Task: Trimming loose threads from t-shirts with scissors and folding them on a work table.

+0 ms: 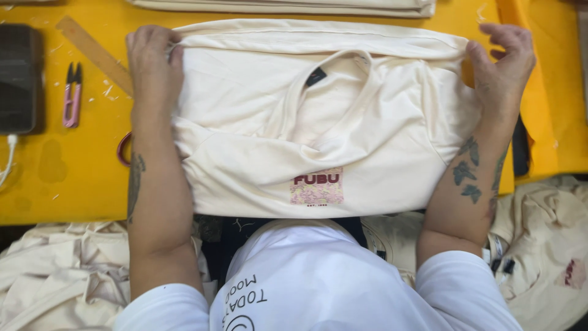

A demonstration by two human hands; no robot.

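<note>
Nearest us, our white shirt front [318, 282] fills the bottom. Beyond it a folded cream T-shirt [318, 122] lies mid-table on the yellow table [61, 178]. Our left hand [153, 61] curls closed over its far left corner; our right hand [502, 67] pinches the far right corner, fingers half open. Pink snips [72, 95] lie at left.

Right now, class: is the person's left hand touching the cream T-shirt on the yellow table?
Touching. The head view shows the left hand gripping the folded edge of the cream T-shirt at its far left corner.
</note>
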